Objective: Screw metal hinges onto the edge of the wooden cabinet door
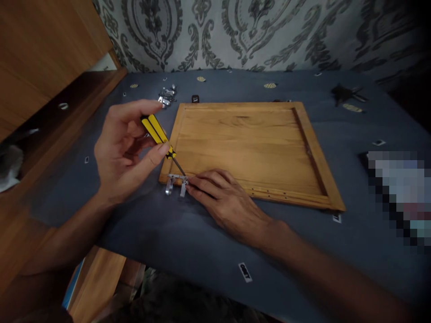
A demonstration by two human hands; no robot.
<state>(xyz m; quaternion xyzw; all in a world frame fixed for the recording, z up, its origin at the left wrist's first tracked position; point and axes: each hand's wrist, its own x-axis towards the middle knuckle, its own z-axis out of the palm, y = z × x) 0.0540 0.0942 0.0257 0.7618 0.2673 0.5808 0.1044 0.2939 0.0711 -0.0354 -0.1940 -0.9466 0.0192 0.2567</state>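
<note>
My left hand (126,148) grips a screwdriver (155,130) with a yellow and black handle, between thumb and fingers. Its shaft slants down to the right, and the tip reaches a small metal double hook (178,177). This silvery hook piece lies on the near left edge of a framed wooden board (242,139), its two prongs pointing toward me. From the right, my right hand (225,197) rests on the board's near edge, fingers closed together with the tips at the hook piece. A screw under the tip is too small to make out.
Loose shiny metal hardware (168,95) lies behind the board's left corner. A small dark item (195,98) sits beside it. A dark object (346,94) is at the back right, and a blurred-out device (400,193) at the right. Wooden furniture (50,58) stands on the left.
</note>
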